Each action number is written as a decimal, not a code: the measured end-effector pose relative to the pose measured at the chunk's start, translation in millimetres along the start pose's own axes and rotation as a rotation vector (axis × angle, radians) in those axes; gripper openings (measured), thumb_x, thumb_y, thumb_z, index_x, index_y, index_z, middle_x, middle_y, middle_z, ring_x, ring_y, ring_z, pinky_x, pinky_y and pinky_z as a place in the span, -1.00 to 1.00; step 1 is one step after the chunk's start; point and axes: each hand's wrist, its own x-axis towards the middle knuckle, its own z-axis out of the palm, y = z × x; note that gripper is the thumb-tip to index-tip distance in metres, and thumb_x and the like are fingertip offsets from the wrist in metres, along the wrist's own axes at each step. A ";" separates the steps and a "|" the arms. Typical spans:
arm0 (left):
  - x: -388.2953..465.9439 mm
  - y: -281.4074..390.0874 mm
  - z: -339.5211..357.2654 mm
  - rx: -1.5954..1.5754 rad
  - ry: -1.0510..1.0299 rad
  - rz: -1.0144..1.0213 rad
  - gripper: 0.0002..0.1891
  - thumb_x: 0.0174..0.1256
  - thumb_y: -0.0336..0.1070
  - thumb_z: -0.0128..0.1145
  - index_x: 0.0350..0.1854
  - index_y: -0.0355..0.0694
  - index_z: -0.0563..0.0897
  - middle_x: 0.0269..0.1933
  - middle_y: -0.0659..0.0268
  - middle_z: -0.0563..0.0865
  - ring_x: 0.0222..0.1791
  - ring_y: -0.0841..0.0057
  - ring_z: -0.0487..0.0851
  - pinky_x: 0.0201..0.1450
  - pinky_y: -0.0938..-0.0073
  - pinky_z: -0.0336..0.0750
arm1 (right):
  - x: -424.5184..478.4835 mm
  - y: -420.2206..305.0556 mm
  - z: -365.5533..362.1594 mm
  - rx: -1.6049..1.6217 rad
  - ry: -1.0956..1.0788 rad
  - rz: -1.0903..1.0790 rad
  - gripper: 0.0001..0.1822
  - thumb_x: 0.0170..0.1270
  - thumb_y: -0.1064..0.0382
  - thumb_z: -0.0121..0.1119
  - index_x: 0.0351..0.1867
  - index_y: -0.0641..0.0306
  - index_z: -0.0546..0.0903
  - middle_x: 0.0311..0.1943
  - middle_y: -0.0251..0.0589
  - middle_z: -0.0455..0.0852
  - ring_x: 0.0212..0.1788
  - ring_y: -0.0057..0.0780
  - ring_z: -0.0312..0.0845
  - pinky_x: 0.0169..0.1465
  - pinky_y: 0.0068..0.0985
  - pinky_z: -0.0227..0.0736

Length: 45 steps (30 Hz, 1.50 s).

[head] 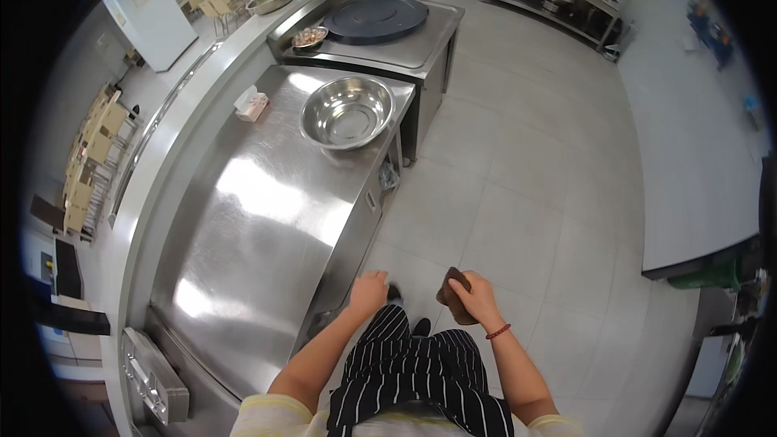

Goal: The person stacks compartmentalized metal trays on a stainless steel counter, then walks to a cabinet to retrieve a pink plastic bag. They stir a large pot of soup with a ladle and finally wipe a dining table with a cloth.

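My right hand grips a folded brown cloth over the tiled floor, with the thumb on top of it. My left hand hangs beside the front edge of a stainless steel worktable, apart from it. Its fingers are curled and partly hidden, and nothing shows in them. A large stainless steel basin rests at the far end of the worktable, with nothing in it. Behind it to the left lies a tissue pack.
A steel stove unit beyond the worktable carries a dark round lid and a small bowl of food pieces. Metal trays are stacked at lower left. A ledge runs along the left; grey floor stretches right.
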 end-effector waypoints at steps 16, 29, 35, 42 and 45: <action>406.6 -113.0 120.8 0.154 0.268 -0.250 -0.55 0.42 -0.25 -0.16 0.26 -0.39 0.40 0.25 -0.03 0.48 0.18 -0.02 0.48 0.30 0.15 0.36 | 203.0 89.5 -25.7 0.006 0.042 0.273 -0.65 0.27 0.02 0.24 -0.26 0.33 0.65 -0.34 0.04 0.69 -0.26 0.05 0.62 -0.20 -0.26 0.52; 435.8 -136.0 107.6 0.740 -0.490 -0.438 -0.46 0.40 -0.28 -0.11 0.40 -0.37 0.29 0.47 0.09 0.23 0.46 0.25 0.17 0.44 0.36 0.17 | 300.4 234.6 -68.2 -0.119 -0.338 0.120 -0.62 0.28 -0.02 0.21 -0.23 0.33 0.62 -0.31 0.03 0.67 -0.26 0.07 0.60 -0.22 -0.19 0.51; 376.0 -140.2 94.0 0.950 -0.415 -0.450 -0.45 0.37 -0.22 -0.07 0.34 -0.42 0.36 0.45 0.08 0.26 0.48 0.27 0.12 0.51 0.30 -0.01 | 310.4 286.3 -84.1 0.003 -0.332 0.171 -0.68 0.26 0.04 0.24 -0.26 0.31 0.64 -0.32 0.00 0.68 -0.26 0.04 0.61 -0.20 -0.24 0.51; 313.8 -144.4 104.9 1.158 -0.447 -0.394 -0.45 0.29 -0.21 0.00 0.28 -0.42 0.43 0.36 0.09 0.34 0.40 0.11 0.18 0.46 0.22 0.02 | 303.6 313.5 -46.7 0.118 -0.255 0.250 -0.69 0.28 0.06 0.22 -0.24 0.33 0.63 -0.34 0.00 0.66 -0.29 0.03 0.59 -0.23 -0.26 0.48; 299.0 -149.6 104.3 1.113 -0.432 -0.426 -0.53 0.28 -0.23 0.01 0.19 -0.39 0.50 0.28 0.10 0.41 0.35 0.10 0.24 0.42 0.18 0.09 | 292.1 322.8 -22.7 0.171 -0.274 0.266 -0.67 0.29 0.07 0.22 -0.24 0.36 0.62 -0.34 0.02 0.66 -0.30 0.00 0.60 -0.22 -0.29 0.48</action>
